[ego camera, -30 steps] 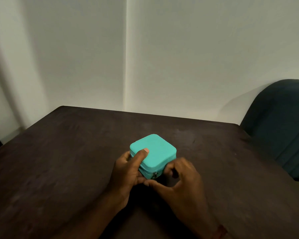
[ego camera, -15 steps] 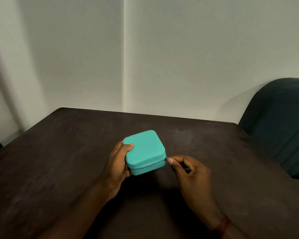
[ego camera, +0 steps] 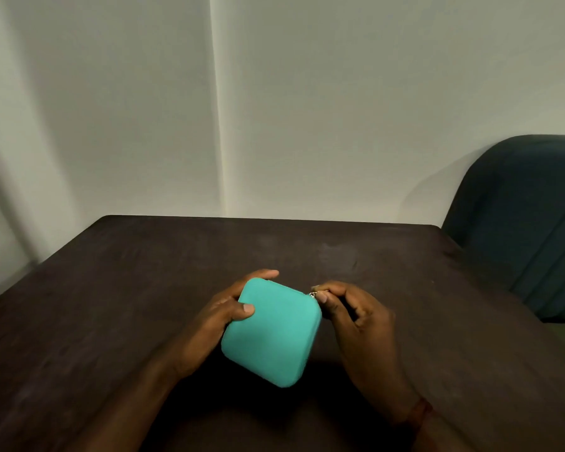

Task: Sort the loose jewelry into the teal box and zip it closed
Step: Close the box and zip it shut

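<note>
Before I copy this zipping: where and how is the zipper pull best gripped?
On the teal box, pinch the small metal zipper pull at its far right corner, from the right; it juts out there. The left hand braces the opposite side.

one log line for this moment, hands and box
left hand: grips box by its left side | right hand: pinches zipper pull at box's far right corner | box: lid down
</note>
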